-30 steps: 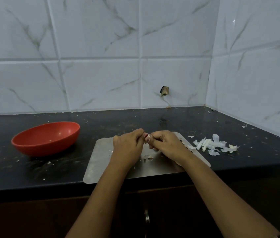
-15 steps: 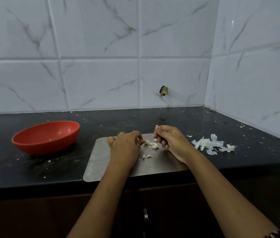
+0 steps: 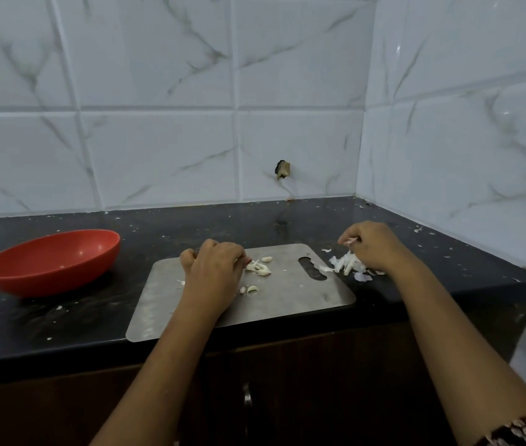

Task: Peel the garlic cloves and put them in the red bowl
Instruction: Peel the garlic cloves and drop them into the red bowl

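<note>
Several garlic cloves (image 3: 261, 269) lie on a steel cutting board (image 3: 290, 300) in the middle of the black counter. My left hand (image 3: 213, 268) rests on the board with curled fingers right beside the cloves; what it holds is hidden. My right hand (image 3: 374, 246) hovers over a pile of white garlic skins (image 3: 347, 263) just off the board's right edge and pinches a thin strip of skin. The red bowl (image 3: 50, 263) stands at the left of the counter, apart from both hands.
The black counter (image 3: 78, 320) carries scattered skin flecks. White marble tiles form the back wall and the right wall, which meet in a corner at the right. Below the counter's front edge is a dark cabinet with a metal handle (image 3: 247, 395).
My hands, first together over the board, have parted. My right hand moved right to the skin pile with a strip of skin. My left hand stays by the cloves.
</note>
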`<state>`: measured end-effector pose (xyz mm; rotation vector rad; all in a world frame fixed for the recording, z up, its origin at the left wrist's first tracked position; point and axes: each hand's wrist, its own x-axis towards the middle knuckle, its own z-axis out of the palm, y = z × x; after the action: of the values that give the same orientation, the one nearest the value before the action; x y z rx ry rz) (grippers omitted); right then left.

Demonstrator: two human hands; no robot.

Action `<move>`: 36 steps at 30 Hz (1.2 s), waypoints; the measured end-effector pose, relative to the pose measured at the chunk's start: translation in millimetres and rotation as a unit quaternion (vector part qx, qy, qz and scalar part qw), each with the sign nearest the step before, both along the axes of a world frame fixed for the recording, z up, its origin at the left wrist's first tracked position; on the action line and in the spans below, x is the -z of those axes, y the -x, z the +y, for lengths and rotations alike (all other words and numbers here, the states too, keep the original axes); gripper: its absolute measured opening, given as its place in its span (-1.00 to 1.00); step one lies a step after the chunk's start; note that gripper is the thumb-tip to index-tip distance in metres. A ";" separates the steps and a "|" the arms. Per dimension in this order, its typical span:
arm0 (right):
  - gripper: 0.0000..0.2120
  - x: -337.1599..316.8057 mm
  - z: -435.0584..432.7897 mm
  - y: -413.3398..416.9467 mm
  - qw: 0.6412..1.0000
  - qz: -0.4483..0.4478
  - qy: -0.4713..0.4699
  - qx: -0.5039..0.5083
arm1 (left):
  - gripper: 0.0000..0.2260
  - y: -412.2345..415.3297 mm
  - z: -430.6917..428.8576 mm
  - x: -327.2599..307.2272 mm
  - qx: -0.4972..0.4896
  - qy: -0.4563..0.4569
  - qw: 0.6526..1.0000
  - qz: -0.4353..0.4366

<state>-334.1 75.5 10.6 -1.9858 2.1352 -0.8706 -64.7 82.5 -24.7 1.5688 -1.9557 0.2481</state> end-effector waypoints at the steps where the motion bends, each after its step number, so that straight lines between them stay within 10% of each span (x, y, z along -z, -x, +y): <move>1: -0.69 -2.3 2.0 3.1 1.000 0.002 -0.014 0.003 | -0.88 0.1 0.1 0.4 0.000 0.001 1.000 0.001; 11: -0.70 -0.8 5.6 8.6 0.983 0.160 -0.014 0.091 | -0.79 -3.2 -1.6 2.3 -0.039 -0.007 0.999 0.002; 29: -0.68 31.2 -26.5 -122.8 0.986 0.045 -0.025 -0.160 | -0.41 -2.3 -6.0 3.8 0.033 -0.156 0.984 -0.077; 36: -0.75 38.4 -30.7 -117.2 0.990 0.014 0.043 -0.135 | -0.63 -6.3 -14.6 1.1 0.008 -0.167 0.986 -0.023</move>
<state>-216.9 44.8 -27.8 -2.2731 1.8090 -0.9037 -58.5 67.8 -25.8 1.7671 -2.1278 -0.0543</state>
